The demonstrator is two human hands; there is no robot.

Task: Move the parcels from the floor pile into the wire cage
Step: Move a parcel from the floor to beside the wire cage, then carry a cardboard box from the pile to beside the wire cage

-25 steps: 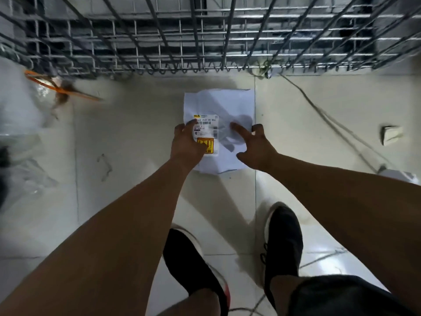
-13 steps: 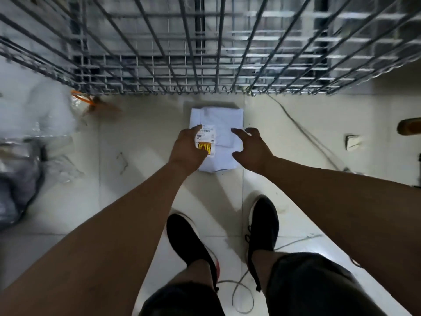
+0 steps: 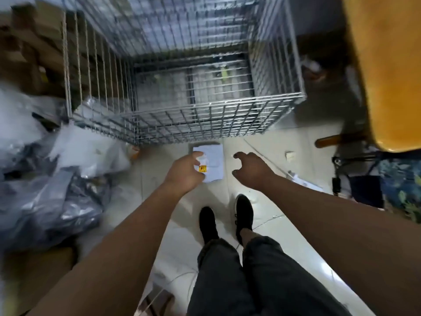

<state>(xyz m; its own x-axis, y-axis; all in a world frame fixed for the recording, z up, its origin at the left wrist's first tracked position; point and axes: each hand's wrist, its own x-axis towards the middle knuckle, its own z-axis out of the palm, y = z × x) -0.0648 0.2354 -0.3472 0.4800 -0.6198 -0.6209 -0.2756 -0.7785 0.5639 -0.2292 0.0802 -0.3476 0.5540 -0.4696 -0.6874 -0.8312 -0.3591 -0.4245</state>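
Observation:
A white parcel point(image 3: 213, 161) with a printed label and a yellow sticker looks to lie flat on the pale tiled floor, just in front of the wire cage point(image 3: 182, 111). My left hand point(image 3: 184, 173) hovers above its left edge and partly covers it, with the fingers loosely curled. It appears to hold nothing. My right hand point(image 3: 249, 167) hangs to the right of the parcel, fingers bent and empty. The open-topped cage stands ahead of me; its inside is blurred. A pile of grey and clear plastic parcels point(image 3: 47, 201) lies on the floor at my left.
Cardboard boxes point(image 3: 27, 53) stand behind the pile at the upper left. An orange-yellow piece of furniture point(image 3: 387, 65) overhangs the right side, with dark items point(image 3: 364, 190) beneath it. A small white scrap point(image 3: 289, 156) lies on the tiles. My black shoes point(image 3: 208, 224) stand just behind the parcel.
My view has risen from a crouch to standing, bringing the whole cage into sight. Both hands have come up off the white parcel, which stays in front of the cage.

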